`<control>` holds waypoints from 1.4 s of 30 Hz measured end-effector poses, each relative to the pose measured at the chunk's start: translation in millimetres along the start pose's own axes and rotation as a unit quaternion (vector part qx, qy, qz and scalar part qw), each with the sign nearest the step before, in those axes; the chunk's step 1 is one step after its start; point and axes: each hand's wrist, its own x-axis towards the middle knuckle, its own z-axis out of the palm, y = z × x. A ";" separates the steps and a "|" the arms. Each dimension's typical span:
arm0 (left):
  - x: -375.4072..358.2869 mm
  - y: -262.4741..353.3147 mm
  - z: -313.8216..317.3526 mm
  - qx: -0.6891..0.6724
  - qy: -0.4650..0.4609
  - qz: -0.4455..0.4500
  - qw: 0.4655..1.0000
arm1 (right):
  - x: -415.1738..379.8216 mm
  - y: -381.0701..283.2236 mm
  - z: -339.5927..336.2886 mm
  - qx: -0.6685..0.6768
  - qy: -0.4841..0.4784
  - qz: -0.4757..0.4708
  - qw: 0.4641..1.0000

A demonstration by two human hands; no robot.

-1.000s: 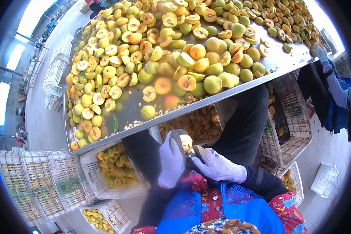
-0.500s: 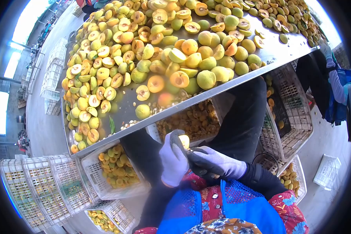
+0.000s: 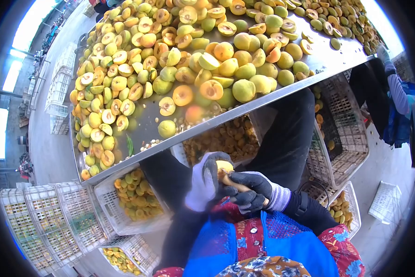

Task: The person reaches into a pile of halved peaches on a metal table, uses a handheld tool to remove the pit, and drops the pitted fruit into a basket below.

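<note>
In front of my lap, my left hand (image 3: 204,181), in a grey and white glove, is closed around a yellow apricot half (image 3: 224,165). My right hand (image 3: 259,190), gloved the same way, grips a tool with a light wooden handle (image 3: 237,183). The tool's front end meets the fruit, and its tip is hidden there. Above my hands, halved apricots (image 3: 120,83) with brown stone hollows and whole green-yellow ones (image 3: 243,91) are heaped on a metal table (image 3: 147,117). Loose pale stones (image 3: 150,144) lie near its edge.
Under the table edge (image 3: 193,134), a crate of fruit pieces (image 3: 221,143) sits between my knees. Crates of apricot halves stand at left (image 3: 138,196) and right (image 3: 341,212). Tall white crates (image 3: 55,221) are stacked at far left. Another person's sleeve (image 3: 398,97) shows at right.
My right hand has turned and its fingers have shifted, so the wooden handle now shows. The apricot half in my left hand has moved slightly right. The view has shifted a little.
</note>
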 end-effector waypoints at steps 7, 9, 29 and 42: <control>-2.3 25.0 -9.7 0.146 -0.031 0.104 0.983 | -6.9 6.5 0.3 -0.032 -0.006 0.001 0.999; -4.3 25.1 -10.7 0.101 -0.066 0.115 0.986 | -10.5 13.8 13.0 -0.019 0.019 0.029 0.999; 6.0 -25.6 14.3 -0.185 0.247 -0.153 0.939 | 27.0 11.9 -5.3 -0.565 0.184 -0.296 0.748; -15.5 24.1 -119.0 0.735 0.297 -0.112 0.600 | 24.3 -26.3 19.8 -0.339 0.241 -0.254 0.873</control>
